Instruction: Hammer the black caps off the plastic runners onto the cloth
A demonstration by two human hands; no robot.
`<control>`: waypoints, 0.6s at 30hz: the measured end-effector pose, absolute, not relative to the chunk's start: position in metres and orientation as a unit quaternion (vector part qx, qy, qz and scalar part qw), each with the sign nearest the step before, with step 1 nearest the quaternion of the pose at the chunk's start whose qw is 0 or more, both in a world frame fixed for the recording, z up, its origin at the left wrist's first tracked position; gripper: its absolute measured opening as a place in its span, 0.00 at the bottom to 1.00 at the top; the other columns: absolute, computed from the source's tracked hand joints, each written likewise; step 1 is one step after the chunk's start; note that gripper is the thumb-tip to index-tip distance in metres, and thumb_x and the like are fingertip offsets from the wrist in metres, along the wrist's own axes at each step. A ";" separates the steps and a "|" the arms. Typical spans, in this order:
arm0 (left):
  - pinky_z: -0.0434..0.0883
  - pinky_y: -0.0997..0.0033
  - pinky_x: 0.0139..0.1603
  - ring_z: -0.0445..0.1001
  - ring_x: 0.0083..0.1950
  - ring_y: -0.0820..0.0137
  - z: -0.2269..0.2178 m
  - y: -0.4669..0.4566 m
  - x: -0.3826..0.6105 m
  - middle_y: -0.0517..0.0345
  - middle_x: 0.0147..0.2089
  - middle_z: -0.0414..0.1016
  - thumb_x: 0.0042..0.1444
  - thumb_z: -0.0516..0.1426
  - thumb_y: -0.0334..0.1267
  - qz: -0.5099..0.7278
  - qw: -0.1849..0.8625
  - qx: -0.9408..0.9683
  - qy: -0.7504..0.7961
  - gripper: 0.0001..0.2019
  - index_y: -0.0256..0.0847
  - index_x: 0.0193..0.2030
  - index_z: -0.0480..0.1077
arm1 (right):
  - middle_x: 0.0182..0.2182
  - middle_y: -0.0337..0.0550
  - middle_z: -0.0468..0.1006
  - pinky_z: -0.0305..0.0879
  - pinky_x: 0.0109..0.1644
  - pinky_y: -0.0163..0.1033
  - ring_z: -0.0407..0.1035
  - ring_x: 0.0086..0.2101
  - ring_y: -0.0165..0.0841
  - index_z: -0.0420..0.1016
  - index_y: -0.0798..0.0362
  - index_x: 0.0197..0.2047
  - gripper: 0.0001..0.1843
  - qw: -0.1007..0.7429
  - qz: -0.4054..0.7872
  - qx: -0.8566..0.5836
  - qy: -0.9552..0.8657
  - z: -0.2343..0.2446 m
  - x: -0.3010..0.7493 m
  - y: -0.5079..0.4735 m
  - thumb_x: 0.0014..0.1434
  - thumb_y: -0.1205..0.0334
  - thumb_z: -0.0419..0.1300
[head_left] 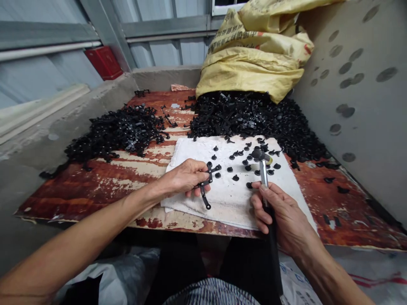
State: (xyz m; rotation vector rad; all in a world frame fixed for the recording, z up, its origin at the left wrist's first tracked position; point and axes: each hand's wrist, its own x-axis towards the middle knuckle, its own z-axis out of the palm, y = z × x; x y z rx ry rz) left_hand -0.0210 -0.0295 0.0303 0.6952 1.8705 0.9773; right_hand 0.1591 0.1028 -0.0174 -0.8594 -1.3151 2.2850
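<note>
Over white cloth [230, 201], left hand [187, 176] grips black bracket [210, 174], right hand [281, 209] grips hammer [263, 173] (bare front edge [222, 217] between).

Even, cool, moderate light; shadows soft and short on the folded white cloth [229, 201], which reads bright. Silver metal hammer shaft [263, 173] glints — heap of small black parts [244, 114] goes dark, detail merging. Wide-angle stretch toward edges: grey steel post [111, 34] leans.
</note>
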 end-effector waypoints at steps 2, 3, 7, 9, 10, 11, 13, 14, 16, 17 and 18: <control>0.55 0.84 0.11 0.64 0.15 0.83 0.028 -0.029 -0.022 0.59 0.27 0.76 0.59 0.51 0.29 0.405 0.450 0.279 0.746 0.09 0.36 0.27 0.64 | 0.17 0.30 0.69 0.54 0.10 0.26 0.51 0.13 0.20 0.71 0.52 0.34 0.21 0.182 0.813 -0.305 -0.461 -0.017 0.160 0.103 0.43 0.51 0.73; 0.53 0.84 0.11 0.63 0.15 0.83 0.026 -0.028 -0.023 0.58 0.27 0.76 0.59 0.51 0.30 0.411 0.456 0.274 0.740 0.10 0.37 0.27 0.64 | 0.18 0.30 0.69 0.54 0.10 0.26 0.51 0.13 0.20 0.71 0.52 0.35 0.21 0.181 0.815 -0.305 -0.458 -0.017 0.160 0.104 0.43 0.51 0.73; 0.48 0.84 0.11 0.60 0.14 0.84 0.022 -0.026 -0.023 0.57 0.26 0.75 0.60 0.51 0.30 0.419 0.477 0.245 0.733 0.10 0.36 0.26 0.64 | 0.18 0.31 0.69 0.55 0.11 0.26 0.52 0.13 0.20 0.72 0.52 0.36 0.21 0.175 0.824 -0.299 -0.449 -0.019 0.161 0.104 0.44 0.52 0.73; 0.47 0.84 0.11 0.59 0.13 0.84 0.022 -0.025 -0.023 0.57 0.25 0.75 0.60 0.50 0.29 0.417 0.482 0.229 0.736 0.11 0.36 0.26 0.63 | 0.18 0.31 0.69 0.55 0.11 0.26 0.52 0.13 0.20 0.71 0.52 0.36 0.20 0.176 0.826 -0.292 -0.449 -0.020 0.161 0.105 0.45 0.52 0.72; 0.47 0.84 0.12 0.59 0.13 0.84 0.022 -0.025 -0.023 0.57 0.25 0.75 0.60 0.50 0.29 0.419 0.483 0.225 0.735 0.11 0.36 0.26 0.63 | 0.18 0.31 0.69 0.55 0.11 0.26 0.52 0.13 0.20 0.71 0.52 0.36 0.20 0.176 0.827 -0.287 -0.450 -0.020 0.161 0.105 0.45 0.52 0.72; 0.47 0.84 0.12 0.59 0.13 0.84 0.023 -0.025 -0.022 0.57 0.24 0.75 0.60 0.50 0.29 0.421 0.484 0.222 0.734 0.11 0.36 0.26 0.63 | 0.18 0.31 0.69 0.55 0.11 0.26 0.52 0.13 0.20 0.71 0.51 0.36 0.20 0.176 0.828 -0.284 -0.450 -0.020 0.161 0.106 0.44 0.52 0.72; 0.47 0.84 0.12 0.59 0.13 0.85 0.023 -0.025 -0.022 0.57 0.24 0.74 0.61 0.50 0.29 0.426 0.484 0.220 0.732 0.11 0.36 0.26 0.63 | 0.18 0.30 0.69 0.55 0.11 0.26 0.52 0.13 0.20 0.71 0.51 0.36 0.20 0.178 0.830 -0.281 -0.447 -0.021 0.161 0.106 0.44 0.52 0.73; 0.47 0.84 0.12 0.59 0.13 0.85 0.023 -0.025 -0.022 0.57 0.23 0.74 0.61 0.51 0.29 0.426 0.485 0.221 0.731 0.11 0.36 0.26 0.63 | 0.18 0.30 0.69 0.55 0.11 0.26 0.52 0.13 0.20 0.71 0.51 0.36 0.20 0.180 0.831 -0.282 -0.445 -0.021 0.161 0.106 0.44 0.52 0.73; 0.47 0.84 0.12 0.58 0.13 0.85 0.022 -0.026 -0.022 0.58 0.23 0.74 0.60 0.51 0.29 0.427 0.487 0.225 0.728 0.11 0.36 0.26 0.63 | 0.18 0.30 0.69 0.55 0.11 0.26 0.52 0.13 0.20 0.71 0.51 0.37 0.19 0.182 0.830 -0.283 -0.445 -0.022 0.162 0.106 0.46 0.52 0.72; 0.47 0.84 0.12 0.59 0.13 0.85 0.022 -0.026 -0.022 0.57 0.24 0.75 0.60 0.51 0.29 0.428 0.489 0.228 0.725 0.11 0.36 0.26 0.64 | 0.18 0.30 0.69 0.55 0.11 0.26 0.52 0.13 0.20 0.71 0.51 0.37 0.19 0.182 0.830 -0.282 -0.447 -0.022 0.162 0.107 0.46 0.53 0.72; 0.48 0.84 0.12 0.59 0.13 0.85 0.021 -0.026 -0.022 0.57 0.24 0.75 0.60 0.51 0.29 0.429 0.490 0.230 0.723 0.11 0.36 0.26 0.64 | 0.18 0.30 0.69 0.55 0.12 0.26 0.52 0.13 0.20 0.71 0.50 0.37 0.19 0.180 0.830 -0.279 -0.449 -0.023 0.163 0.107 0.47 0.53 0.71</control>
